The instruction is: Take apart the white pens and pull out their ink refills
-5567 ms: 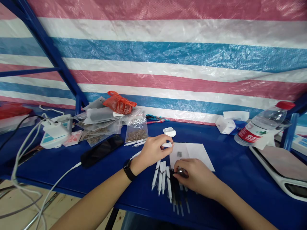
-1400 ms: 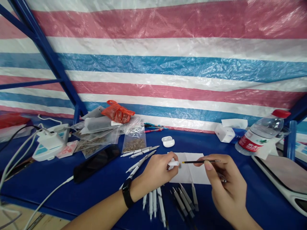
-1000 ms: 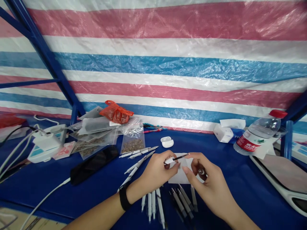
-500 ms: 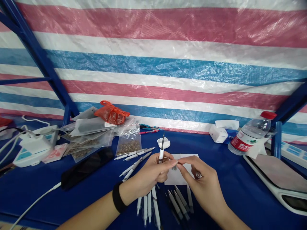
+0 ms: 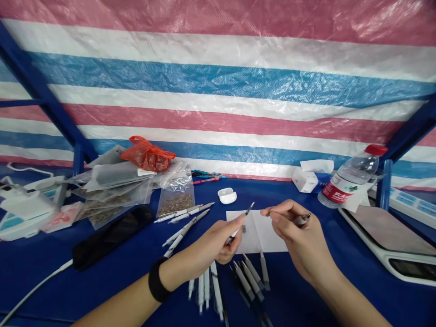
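The left hand [image 5: 211, 240] has its fingers [image 5: 236, 222] curled, pinching a slim pen [image 5: 245, 213] that tilts up and to the right, its thin black tip clear of the fingertips. The right hand [image 5: 301, 234] is held apart from it, with thumb and fingers [image 5: 276, 210] pressed together, pinching a small metal piece [image 5: 302, 220]; it is too small to tell exactly what it is. A white paper sheet [image 5: 269, 240] lies on the blue surface [image 5: 112, 284] just under the left fingertips. Below the fingers lie a group of white pens [image 5: 206, 290] and, beside them, dark-tipped pens [image 5: 245, 281]. Loose white pens [image 5: 184, 231] lie left of the left fingers. Beyond the fingers sit a white earbud case [image 5: 227, 195] and a clear bag of brown bits [image 5: 175, 195].
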Action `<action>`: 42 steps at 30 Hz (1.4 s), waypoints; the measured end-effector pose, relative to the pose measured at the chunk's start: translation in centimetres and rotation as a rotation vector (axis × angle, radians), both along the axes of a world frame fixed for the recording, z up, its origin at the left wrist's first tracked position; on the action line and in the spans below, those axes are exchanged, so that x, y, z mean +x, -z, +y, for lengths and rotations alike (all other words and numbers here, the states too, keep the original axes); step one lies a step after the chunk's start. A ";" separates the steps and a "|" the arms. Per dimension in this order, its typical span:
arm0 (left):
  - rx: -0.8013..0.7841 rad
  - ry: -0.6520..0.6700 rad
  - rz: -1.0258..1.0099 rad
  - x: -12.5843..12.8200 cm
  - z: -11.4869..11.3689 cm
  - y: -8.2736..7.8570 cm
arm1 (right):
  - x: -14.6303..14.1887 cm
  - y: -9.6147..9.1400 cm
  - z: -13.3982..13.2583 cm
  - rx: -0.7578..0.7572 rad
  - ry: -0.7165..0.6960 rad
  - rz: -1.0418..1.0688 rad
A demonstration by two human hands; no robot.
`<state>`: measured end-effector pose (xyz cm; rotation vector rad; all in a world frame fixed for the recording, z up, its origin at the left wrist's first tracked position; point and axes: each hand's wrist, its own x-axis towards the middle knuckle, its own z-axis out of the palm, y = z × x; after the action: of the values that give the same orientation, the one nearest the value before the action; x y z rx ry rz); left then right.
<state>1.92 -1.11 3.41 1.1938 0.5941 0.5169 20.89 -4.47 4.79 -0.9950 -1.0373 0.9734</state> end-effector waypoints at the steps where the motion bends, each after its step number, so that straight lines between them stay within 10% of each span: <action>1: 0.008 0.003 0.014 0.1 -0.1 0.0 | 0.0 -0.1 0.0 0.000 0.008 0.009; 42: 0.110 0.052 0.155 0.1 -0.1 0.6 | 0.4 -0.1 0.1 0.058 0.105 -0.210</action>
<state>2.01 -1.24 2.78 1.3584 0.6714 0.4194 21.28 -4.39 4.91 -1.1099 -1.1679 0.7602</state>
